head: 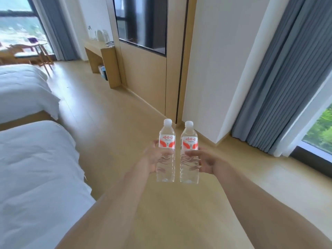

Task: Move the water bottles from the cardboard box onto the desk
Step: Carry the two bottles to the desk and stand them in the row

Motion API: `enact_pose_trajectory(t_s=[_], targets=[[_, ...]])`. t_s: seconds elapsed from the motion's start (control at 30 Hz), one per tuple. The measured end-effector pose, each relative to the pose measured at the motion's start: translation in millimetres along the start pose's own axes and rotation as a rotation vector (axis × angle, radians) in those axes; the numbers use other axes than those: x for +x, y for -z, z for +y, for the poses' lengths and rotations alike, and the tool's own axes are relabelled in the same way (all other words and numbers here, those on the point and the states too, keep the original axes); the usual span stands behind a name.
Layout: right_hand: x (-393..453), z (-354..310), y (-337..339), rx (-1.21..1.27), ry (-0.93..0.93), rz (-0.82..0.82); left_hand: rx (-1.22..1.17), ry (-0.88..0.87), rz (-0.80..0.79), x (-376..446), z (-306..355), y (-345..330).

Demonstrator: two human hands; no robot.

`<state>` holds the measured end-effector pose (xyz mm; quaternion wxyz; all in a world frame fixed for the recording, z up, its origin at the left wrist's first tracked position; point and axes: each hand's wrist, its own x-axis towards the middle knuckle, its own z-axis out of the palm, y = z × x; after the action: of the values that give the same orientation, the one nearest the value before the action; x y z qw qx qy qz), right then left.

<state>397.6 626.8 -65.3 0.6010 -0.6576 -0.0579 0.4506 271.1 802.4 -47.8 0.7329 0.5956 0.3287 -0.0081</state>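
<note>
Left hand gripping upright clear plastic white-capped water bottle, right hand gripping identical second bottle just beside it, both above wooden floor, light wooden tabletop well apart

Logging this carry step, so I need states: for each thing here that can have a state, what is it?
left bottle: capped, upright, held by left hand
right bottle: capped, upright, held by right hand
curtain: drawn aside
beds: made

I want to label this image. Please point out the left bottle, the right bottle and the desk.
left bottle (166,141), head view, on its red-and-white label.
right bottle (189,141), head view, on its label.
desk (95,45), head view, on its wooden top.
</note>
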Motion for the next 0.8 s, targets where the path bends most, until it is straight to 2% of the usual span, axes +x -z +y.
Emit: enact_pose_trajectory(t_s=[0.17, 0.37, 0.5, 0.8], targets=[[81, -38, -17, -0.058, -0.007, -0.077, -0.046, 0.013, 0.062, 67, 24, 36], [194, -97, -46, -0.130, -0.007, -0.097, -0.099, 0.021, 0.081, 174, 63, 96], [274, -151, -77, -0.157, -0.022, -0.088, -0.127, 0.028, 0.103, 242, 111, 147], [432, -255, -144, -0.184, -0.004, -0.174, -0.197, -0.004, 0.130, 358, 204, 249]])
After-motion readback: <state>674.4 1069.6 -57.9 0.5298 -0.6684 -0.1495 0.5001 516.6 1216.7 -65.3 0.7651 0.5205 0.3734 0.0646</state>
